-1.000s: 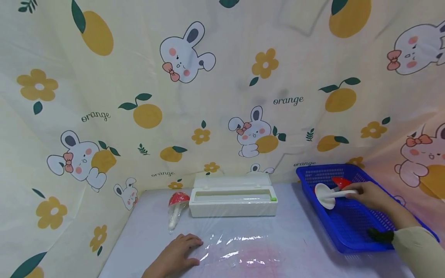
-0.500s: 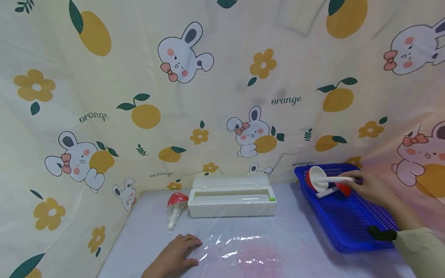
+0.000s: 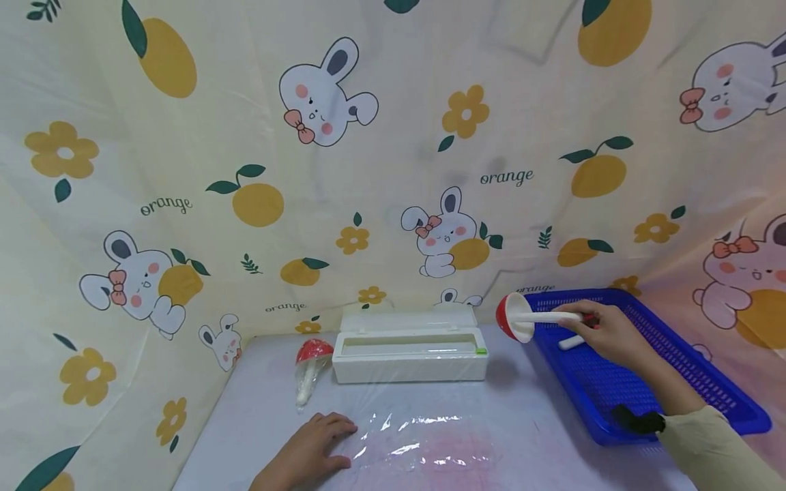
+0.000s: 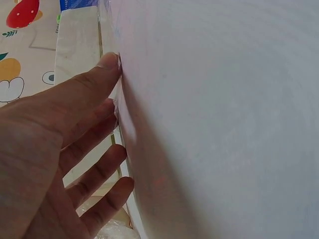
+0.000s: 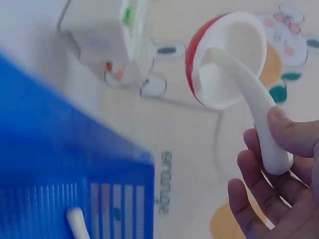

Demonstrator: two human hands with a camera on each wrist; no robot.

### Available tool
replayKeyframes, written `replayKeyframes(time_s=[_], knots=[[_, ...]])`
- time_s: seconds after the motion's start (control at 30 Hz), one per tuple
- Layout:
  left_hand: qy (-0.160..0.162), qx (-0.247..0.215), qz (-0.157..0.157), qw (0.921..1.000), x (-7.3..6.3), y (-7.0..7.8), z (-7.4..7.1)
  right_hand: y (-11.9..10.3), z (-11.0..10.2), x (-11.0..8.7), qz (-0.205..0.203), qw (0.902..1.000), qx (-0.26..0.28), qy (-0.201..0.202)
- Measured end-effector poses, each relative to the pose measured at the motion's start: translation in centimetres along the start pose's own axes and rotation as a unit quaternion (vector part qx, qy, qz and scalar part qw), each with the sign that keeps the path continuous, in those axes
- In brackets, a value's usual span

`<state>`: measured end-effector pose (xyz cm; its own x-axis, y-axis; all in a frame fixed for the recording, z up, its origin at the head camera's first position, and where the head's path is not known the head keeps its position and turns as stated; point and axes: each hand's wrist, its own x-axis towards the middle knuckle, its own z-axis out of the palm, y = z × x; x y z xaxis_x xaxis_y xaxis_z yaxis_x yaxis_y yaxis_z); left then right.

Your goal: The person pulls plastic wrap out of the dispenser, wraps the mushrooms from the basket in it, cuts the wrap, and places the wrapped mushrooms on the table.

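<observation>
My right hand (image 3: 614,334) pinches the white stem of a toy mushroom (image 3: 520,318) between thumb and fingers. Its red cap points left, with the pale hollow underside facing the hand, and it hangs above the basket's left rim. The right wrist view shows the thumb (image 5: 291,132) on the curved stem. Fingers spread, my left hand (image 3: 310,447) rests at the left edge of a sheet of clear plastic film (image 3: 405,436) on the table. In the left wrist view its fingertips (image 4: 110,60) touch down at the film.
A blue basket (image 3: 589,402) at the right holds another mushroom, its white stem (image 3: 571,342) showing. A film-wrapped mushroom (image 3: 312,365) lies left of a white cling film box (image 3: 411,369) with raised lid. A printed cloth (image 3: 381,170) hangs behind the white table (image 3: 245,389).
My right hand has lifted the mushroom from inside the basket up and to the left, past the basket's rim. My left hand has stayed in place on the film.
</observation>
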<state>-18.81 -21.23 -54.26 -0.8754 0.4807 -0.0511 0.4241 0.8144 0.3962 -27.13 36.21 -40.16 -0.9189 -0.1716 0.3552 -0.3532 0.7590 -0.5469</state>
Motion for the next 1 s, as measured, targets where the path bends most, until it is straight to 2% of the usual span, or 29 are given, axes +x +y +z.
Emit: replayKeyframes(time_s=[0.4, 0.67, 0.8, 0.9, 1.0], knots=[[0.006, 0.003, 0.005, 1.0, 0.0, 0.0, -0.1, -3.7, 3.9, -1.1, -0.005, 0.9982, 0.056, -0.018], [0.002, 0.003, 0.008, 1.0, 0.1, 0.0, -0.3, -5.7, 8.3, -1.9, -0.02, 0.9944, 0.096, -0.038], [0.002, -0.002, 0.008, 1.0, 0.1, 0.0, -0.3, -6.3, 11.3, -2.6, -0.06, 0.9895, 0.123, -0.046], [-0.001, -0.011, 0.005, 0.9999, 0.1, 0.0, -0.2, -6.7, 13.4, -3.2, -0.097, 0.9818, 0.152, -0.058], [-0.005, -0.016, -0.001, 0.9999, 0.2, 0.0, -0.1, -7.0, 15.2, -3.8, -0.117, 0.9743, 0.178, -0.074]])
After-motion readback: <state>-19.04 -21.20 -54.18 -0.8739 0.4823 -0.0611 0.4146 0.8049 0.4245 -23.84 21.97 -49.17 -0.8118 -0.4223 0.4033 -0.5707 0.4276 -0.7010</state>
